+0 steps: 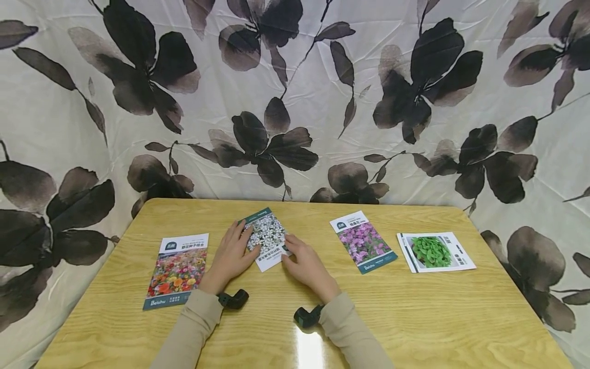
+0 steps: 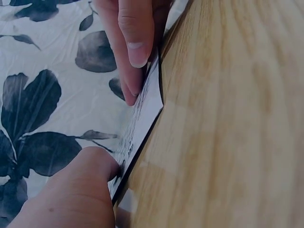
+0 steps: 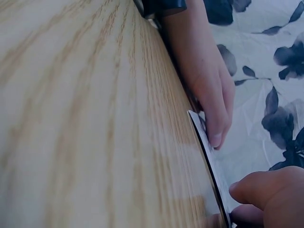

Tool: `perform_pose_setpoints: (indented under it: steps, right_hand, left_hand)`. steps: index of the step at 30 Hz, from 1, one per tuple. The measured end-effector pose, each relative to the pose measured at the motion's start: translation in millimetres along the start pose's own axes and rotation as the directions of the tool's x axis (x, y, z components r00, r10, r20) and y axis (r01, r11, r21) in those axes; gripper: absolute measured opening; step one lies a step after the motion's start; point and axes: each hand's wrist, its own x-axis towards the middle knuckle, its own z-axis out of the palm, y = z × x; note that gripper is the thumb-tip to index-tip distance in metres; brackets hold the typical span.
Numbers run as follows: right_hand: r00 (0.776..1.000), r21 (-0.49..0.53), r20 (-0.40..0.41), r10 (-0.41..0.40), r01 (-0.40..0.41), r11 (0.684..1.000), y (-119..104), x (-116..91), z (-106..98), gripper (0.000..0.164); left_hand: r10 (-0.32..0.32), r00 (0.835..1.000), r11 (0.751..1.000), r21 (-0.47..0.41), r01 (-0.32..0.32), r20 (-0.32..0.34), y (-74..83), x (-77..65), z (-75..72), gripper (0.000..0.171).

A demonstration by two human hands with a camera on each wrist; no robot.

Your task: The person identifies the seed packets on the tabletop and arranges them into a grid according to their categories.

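Note:
A seed packet (image 1: 266,237) with white flowers lies tilted on the table, its print upside down in the head view. My left hand (image 1: 233,254) rests along its left side, fingers extended and thumb over the printed face. At the right edge, the fingertips of my right hand (image 1: 308,264) touch the packet, the thumb by its lower right corner. In the left wrist view, the packet (image 2: 141,124) appears nearly edge-on between the left thumb and the right hand's fingers (image 2: 135,38). The right wrist view shows the packet's edge (image 3: 209,149) with both hands beside it.
Left stands a wildflower seed packet (image 1: 177,269), partly overlapped by my left forearm. To the right lie a purple-flower packet (image 1: 364,242) and a sideways green-leaf packet (image 1: 435,252). The wooden table (image 1: 415,323) ends at a floral cloth (image 1: 341,154). Each wrist wears a black camera (image 1: 308,316).

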Motion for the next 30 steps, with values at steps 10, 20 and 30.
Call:
perform_pose_setpoints:
  steps: [10,20,30]
  right_hand:
    - [1.0,-0.019,-0.011,-0.008,0.008,1.0,0.0,-0.7,0.3,0.047]
    - [1.0,-0.026,-0.007,0.012,-0.013,1.0,1.4,-1.5,-1.7,0.047]
    - [1.0,-0.058,-0.013,0.019,-0.02,0.998,1.1,-2.3,-2.0,0.048]
  left_hand:
    - [-0.002,1.0,1.0,0.002,0.002,0.003,3.9,-0.4,-1.6,0.066]
    - [0.03,1.0,0.999,0.014,-0.03,-0.006,7.2,1.3,2.2,0.065]
    - [0.07,0.997,0.998,0.007,-0.07,-0.033,6.8,1.5,6.2,0.061]
